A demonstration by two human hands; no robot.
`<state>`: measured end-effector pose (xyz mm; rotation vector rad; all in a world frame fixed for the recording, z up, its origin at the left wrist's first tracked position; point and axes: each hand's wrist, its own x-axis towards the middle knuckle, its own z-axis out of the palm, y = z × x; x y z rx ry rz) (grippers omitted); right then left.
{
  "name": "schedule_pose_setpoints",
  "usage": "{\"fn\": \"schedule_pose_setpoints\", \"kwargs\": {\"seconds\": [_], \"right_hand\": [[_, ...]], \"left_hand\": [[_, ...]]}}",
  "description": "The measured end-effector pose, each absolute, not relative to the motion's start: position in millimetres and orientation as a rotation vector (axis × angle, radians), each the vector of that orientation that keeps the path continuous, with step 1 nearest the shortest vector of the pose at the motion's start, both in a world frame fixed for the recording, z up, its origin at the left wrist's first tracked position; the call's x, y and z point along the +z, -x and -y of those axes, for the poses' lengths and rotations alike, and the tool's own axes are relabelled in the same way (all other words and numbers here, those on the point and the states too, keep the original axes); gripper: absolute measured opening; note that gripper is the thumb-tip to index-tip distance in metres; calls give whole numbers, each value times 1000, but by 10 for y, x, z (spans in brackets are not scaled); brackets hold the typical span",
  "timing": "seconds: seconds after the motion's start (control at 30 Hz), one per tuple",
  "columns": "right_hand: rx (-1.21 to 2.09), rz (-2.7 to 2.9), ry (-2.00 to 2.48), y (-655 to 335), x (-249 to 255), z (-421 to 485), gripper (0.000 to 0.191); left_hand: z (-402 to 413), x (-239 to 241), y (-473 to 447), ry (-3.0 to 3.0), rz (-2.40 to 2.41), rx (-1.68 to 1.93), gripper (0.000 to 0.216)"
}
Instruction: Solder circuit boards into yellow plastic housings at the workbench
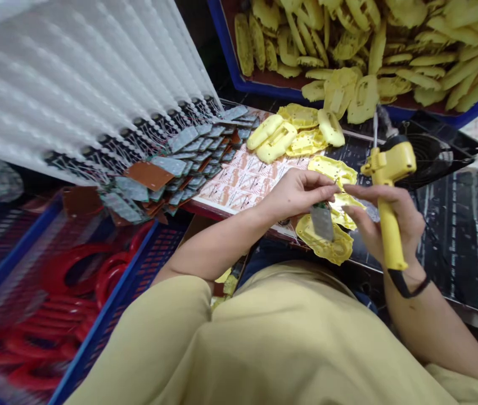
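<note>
My left hand (pixel 297 194) is closed in a pinch on a small grey-green circuit board (pixel 321 221), held over a yellow plastic shell (pixel 327 246) at the table's front edge. My right hand (pixel 384 225) is wrapped round the handle of a yellow electric screwdriver (pixel 386 191), with its index finger stretched toward the board and touching a second yellow shell (pixel 342 202). Another yellow shell (pixel 332 169) lies just behind my hands.
A blue crate (pixel 239 79) at the back holds several yellow shells, and more yellow shells (pixel 293 135) lie on the table. Circuit boards (pixel 180 169) with white strips are stacked at left. A blue crate (pixel 108 304) with red rings stands lower left.
</note>
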<state>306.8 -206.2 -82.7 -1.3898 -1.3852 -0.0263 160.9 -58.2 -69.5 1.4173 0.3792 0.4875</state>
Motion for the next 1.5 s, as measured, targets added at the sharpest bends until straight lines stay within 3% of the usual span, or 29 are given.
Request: {"fn": "schedule_pose_setpoints", "kwargs": {"seconds": [0.17, 0.4, 0.57, 0.73, 1.07, 1.27, 1.43, 1.5], "right_hand": [[204, 1208, 1299, -3094, -752, 1873, 32], [96, 1127, 1343, -3057, -819, 1885, 34], [98, 1270, 1392, -3225, -839, 1942, 28], [-39, 1508, 1659, -3756, -1014, 1712, 30], [102, 2016, 1803, -4127, -1240, 1506, 33], [-215, 1909, 1610, -3986, -964, 1947, 26], [-619, 1818, 1598, -3895, -763, 2494, 60], [-747, 1690, 1640, -3894, -791, 2649, 61]], "left_hand": [[595, -627, -1585, -1530, -341, 391, 29], [611, -686, -1609, -1456, -355, 460, 51], [486, -642, -1593, -1529, -330, 469, 31], [64, -514, -1611, -1980, -417, 375, 9], [-104, -765, -1981, -2412, -516, 239, 18], [25, -860, -2160, -2620, -464, 77, 25], [75, -944, -2219, -2669, -411, 5, 28], [80, -966, -2218, -2667, -396, 35, 29]]}}
